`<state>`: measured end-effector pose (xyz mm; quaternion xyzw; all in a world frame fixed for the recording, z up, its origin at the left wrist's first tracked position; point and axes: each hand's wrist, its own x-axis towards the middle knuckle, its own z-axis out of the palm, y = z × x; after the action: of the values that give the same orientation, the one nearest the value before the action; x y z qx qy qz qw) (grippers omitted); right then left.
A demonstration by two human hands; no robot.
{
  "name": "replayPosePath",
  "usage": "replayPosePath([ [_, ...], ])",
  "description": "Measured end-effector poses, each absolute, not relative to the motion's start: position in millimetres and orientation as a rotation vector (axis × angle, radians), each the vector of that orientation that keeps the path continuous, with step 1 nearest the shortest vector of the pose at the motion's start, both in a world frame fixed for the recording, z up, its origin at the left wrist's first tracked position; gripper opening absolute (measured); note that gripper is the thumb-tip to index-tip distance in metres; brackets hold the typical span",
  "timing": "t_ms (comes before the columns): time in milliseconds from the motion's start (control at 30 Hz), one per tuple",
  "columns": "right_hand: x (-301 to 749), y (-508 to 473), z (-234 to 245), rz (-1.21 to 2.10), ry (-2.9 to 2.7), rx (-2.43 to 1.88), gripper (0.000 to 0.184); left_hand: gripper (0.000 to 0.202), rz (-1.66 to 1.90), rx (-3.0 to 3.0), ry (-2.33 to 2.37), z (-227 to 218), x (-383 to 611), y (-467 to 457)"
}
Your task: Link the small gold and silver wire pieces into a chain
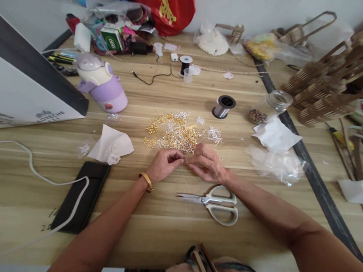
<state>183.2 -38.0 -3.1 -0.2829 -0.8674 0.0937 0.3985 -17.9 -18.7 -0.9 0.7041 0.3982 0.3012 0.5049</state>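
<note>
In the head view, my left hand [167, 164] has thumb and fingers pinched together at the near edge of a heap of small gold and silver metal findings [181, 136]. Facing it from the right, my right hand [207, 163] is also closed in a pinch, its fingertips almost meeting the left ones. Whatever lies between the fingertips is too small to make out. Close below my right hand, a pair of scissors [208, 200] with pale handles lies on the wooden table [139, 228], blades toward the left.
A spool of thin wire [223, 106] stands beyond the heap. To the left are a white cloth [112, 144], a black case [82, 197] under a white cable and a purple bottle [107, 92]. A tipped jar [277, 102], plastic bags [278, 164] and woven baskets [319, 76] are on the right.
</note>
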Motion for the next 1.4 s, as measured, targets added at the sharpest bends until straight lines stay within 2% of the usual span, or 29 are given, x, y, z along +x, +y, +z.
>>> replayPosePath([
  [500,185,-38,-9,0.252,-2.209,-0.814,0.007,0.012,0.731,1.709,0.946,0,-19,-18],
  [733,185,-32,-4,0.451,-2.007,-0.906,0.005,0.009,0.787,1.688,0.907,4,-18,-19],
  [933,185,-27,-4,0.594,-1.907,-0.973,0.011,0.008,0.791,1.693,0.872,3,-18,-21],
  [1233,186,-28,-5,0.692,-1.97,-0.922,0.012,0.013,0.746,1.71,0.915,0,-18,-20],
  [1400,185,-28,-5,0.638,-1.977,-0.921,0.01,0.015,0.723,1.708,0.96,-1,-18,-20],
])
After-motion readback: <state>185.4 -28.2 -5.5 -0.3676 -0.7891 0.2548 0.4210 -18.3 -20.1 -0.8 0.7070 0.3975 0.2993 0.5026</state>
